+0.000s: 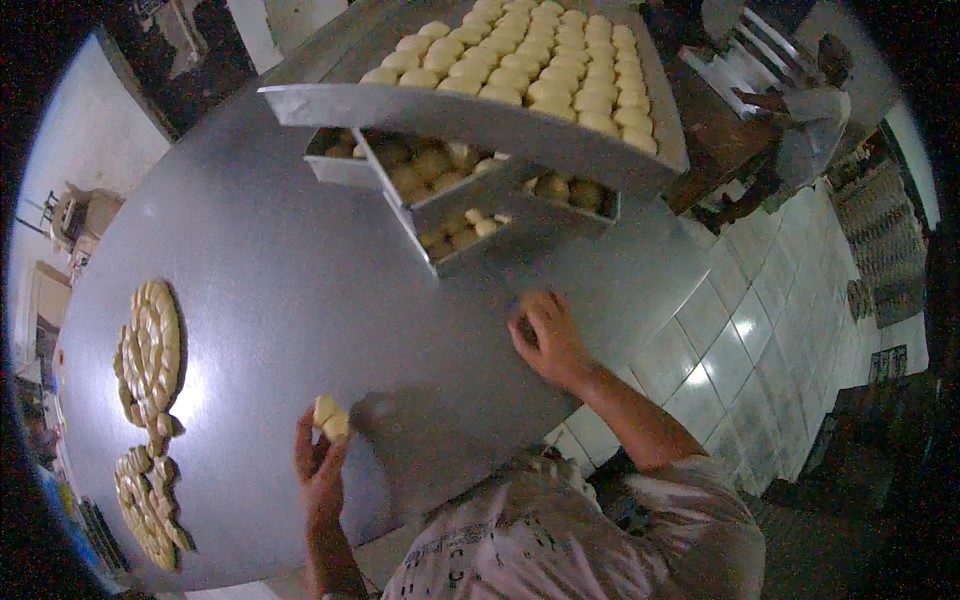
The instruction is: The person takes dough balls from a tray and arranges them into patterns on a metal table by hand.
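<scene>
My left hand holds a small pale dough piece between thumb and fingers, just over the metal table. My right hand is farther forward and to the right, above the table, its fingers loosely bent and apart; nothing shows in them. At the table's left lie two clusters of dough pieces pressed together, a far one and a near one. Ahead, a large tray bears rows of round dough balls. It rests above smaller metal trays that also contain dough balls.
The stacked trays jut over the far part of the table, with corners pointing toward me. Tiled floor lies beyond the table's right edge. Another person is at the far right beside a brown table with metal trays on it.
</scene>
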The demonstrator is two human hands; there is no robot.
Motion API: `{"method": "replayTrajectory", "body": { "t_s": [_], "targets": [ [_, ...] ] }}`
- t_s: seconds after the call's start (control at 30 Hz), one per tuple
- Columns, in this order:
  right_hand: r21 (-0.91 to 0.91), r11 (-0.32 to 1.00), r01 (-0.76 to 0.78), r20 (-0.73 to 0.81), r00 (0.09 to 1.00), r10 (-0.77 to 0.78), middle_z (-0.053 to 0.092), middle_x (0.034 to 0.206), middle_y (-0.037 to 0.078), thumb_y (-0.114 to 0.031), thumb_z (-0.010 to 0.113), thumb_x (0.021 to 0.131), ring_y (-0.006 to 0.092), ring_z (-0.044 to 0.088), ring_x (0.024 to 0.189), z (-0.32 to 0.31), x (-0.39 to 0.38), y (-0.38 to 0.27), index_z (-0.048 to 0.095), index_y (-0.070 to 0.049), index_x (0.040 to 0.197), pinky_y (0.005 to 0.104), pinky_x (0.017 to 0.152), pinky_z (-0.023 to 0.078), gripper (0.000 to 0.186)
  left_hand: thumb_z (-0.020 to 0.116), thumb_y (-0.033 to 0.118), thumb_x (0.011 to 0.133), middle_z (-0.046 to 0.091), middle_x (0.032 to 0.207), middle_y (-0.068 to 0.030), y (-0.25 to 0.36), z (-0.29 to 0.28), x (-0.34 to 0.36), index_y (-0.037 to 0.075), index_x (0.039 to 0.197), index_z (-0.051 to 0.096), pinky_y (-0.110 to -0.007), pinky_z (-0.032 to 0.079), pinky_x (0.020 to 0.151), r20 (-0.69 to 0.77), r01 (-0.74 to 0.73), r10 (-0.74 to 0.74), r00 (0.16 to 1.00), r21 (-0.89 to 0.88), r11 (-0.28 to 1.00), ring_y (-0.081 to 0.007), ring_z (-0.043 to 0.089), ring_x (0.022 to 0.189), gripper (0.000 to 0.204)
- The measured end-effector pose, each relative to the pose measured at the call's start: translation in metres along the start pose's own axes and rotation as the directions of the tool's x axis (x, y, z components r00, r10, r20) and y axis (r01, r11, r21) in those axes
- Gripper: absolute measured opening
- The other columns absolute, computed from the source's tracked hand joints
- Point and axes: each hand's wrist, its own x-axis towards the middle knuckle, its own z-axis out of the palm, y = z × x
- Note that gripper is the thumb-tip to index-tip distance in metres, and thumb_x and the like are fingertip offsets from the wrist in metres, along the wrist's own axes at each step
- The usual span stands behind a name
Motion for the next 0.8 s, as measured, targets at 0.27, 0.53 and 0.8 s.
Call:
{"method": "replayTrajectory", "body": {
  "t_s": [0.27, 0.53, 0.8],
  "targets": [
    [-0.079, 0.934, -0.349, -0.027, 0.937, 0.348, 0.051, 0.091, 0.015, -0.014, 0.063, 0.072, 0.0347, 0.048, 0.089, -0.040, 0.038, 0.062, 0.052, -0.004, 0.087, 0.0447, 0.086, 0.035, 0.021, 0.049, 0.002, 0.085, 0.047, 0.096, -0.0046, 0.005, 0.068, 0.026, 0.009, 0.097, 0.042, -0.026, 0.040, 0.073, -0.033, 0.049, -0.054, 0.998, -0.142, 0.989, -0.0138, 0.048, 0.090, 0.015],
    [-0.215, 0.933, -0.288, -0.087, 0.957, 0.276, 0.051, 0.095, 0.019, -0.018, 0.063, 0.073, 0.0374, 0.046, 0.099, -0.060, 0.038, 0.123, 0.054, -0.002, 0.089, 0.0468, 0.090, 0.036, 0.024, 0.062, 0.003, 0.076, 0.037, 0.072, 0.0053, -0.003, 0.118, 0.052, 0.014, 0.074, 0.037, -0.022, 0.034, 0.057, -0.125, 0.014, -0.011, 0.992, 0.022, 1.000, -0.0066, 0.038, 0.065, 0.028],
    [0.314, 0.865, -0.392, 0.308, 0.904, 0.297, 0.056, 0.096, 0.011, -0.011, 0.066, 0.069, 0.0284, 0.054, 0.091, -0.165, 0.019, 0.190, 0.056, -0.007, 0.100, 0.0354, 0.080, 0.045, 0.033, 0.064, 0.013, 0.077, 0.042, 0.079, 0.0015, 0.029, 0.117, 0.038, 0.010, 0.089, 0.041, -0.025, 0.038, 0.071, -0.273, 0.026, 0.017, 0.962, 0.153, 0.988, -0.0094, 0.042, 0.076, 0.025]
  ]
}}
